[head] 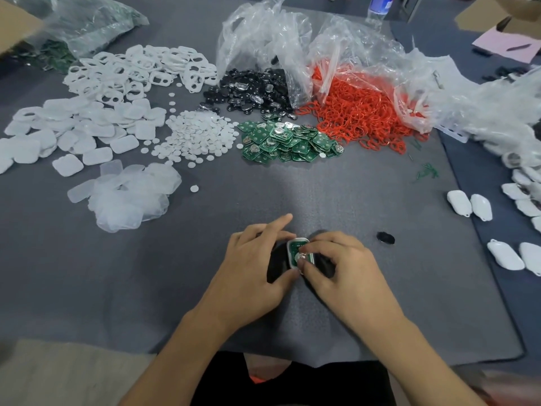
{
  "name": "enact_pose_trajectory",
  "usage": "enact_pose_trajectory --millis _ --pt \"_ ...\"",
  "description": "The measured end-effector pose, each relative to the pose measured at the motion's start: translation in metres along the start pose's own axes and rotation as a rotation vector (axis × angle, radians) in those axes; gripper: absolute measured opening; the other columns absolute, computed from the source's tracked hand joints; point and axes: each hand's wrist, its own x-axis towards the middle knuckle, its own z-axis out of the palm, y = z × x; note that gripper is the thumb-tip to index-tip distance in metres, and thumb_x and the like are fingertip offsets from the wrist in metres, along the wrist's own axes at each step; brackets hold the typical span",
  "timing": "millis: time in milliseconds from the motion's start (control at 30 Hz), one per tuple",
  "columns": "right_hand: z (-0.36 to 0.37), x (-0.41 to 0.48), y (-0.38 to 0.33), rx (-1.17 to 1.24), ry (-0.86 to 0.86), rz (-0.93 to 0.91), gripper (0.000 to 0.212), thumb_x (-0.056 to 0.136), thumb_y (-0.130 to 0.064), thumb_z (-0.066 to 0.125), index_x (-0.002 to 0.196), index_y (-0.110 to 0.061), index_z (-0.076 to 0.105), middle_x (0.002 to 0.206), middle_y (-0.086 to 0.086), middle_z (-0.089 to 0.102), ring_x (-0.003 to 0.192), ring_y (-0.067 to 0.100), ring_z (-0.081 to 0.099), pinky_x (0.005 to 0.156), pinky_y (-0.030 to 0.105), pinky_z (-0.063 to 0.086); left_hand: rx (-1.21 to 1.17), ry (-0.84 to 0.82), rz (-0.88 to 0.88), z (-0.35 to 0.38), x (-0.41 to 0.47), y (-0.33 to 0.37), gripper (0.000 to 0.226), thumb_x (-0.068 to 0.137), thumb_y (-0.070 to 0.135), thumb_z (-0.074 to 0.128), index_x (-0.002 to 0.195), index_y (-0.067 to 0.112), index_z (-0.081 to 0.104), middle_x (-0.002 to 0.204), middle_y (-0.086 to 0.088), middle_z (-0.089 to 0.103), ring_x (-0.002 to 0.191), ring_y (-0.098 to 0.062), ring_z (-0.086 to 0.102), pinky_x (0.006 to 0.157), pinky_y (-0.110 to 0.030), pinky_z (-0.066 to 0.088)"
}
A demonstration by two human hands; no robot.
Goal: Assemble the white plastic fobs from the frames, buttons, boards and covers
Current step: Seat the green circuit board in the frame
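Both forearms reach forward. The left hand [257, 259] grips the left edge of the fob [299, 251], index finger lifted straight; the right hand [347, 266] pinches its right side with curled fingers.

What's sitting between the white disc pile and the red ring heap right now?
The heap of green boards lies between the white discs and red rings, seen in the head view.

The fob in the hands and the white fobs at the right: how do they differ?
The fob in the hands is open, its green board showing; the white fobs at the right are closed, all white. The left hand and right hand hold the first; the others lie on the mat. Both have white shells.
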Motion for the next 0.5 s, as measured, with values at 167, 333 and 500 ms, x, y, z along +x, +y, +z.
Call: enact_pose_trajectory --millis 167,333,500 --pt "-0.0046 0.0025 -0.0012 -0.098 -0.066 -0.071 0.017 0.087 -0.020 0.075 0.103 -0.022 0.077 0.107 -0.009 0.067 0.100 0.015 0.063 0.088 0.033 0.053 -0.009 -0.004 -0.012 -0.0001 -0.0007 0.0005 0.081 0.088 0.051 0.068 0.157 0.038 0.026 0.133 0.032 0.056 0.138 0.006 0.034 0.112 -0.012 0.010" --pt "-0.0067 0.0005 -0.0020 -0.211 -0.056 -0.126 0.015 0.091 -0.028 0.070 0.105 -0.027 0.075 0.111 -0.013 0.063 0.100 0.015 0.060 0.076 0.036 0.056 -0.036 -0.011 -0.009 -0.0012 0.0013 0.0010 0.077 0.089 0.049 0.071 0.154 0.036 0.033 0.133 0.030 0.059 0.138 0.004 0.038 0.113 -0.017 0.016" --pt "-0.0038 0.0005 0.0034 -0.214 -0.005 -0.243 0.012 0.090 -0.016 0.074 0.101 -0.018 0.078 0.103 -0.008 0.066 0.095 0.016 0.057 0.085 0.027 0.050 -0.058 -0.021 -0.016 -0.0022 0.0025 0.0013 0.076 0.086 0.044 0.077 0.150 0.037 0.038 0.132 0.030 0.062 0.137 0.006 0.040 0.111 -0.015 0.016"
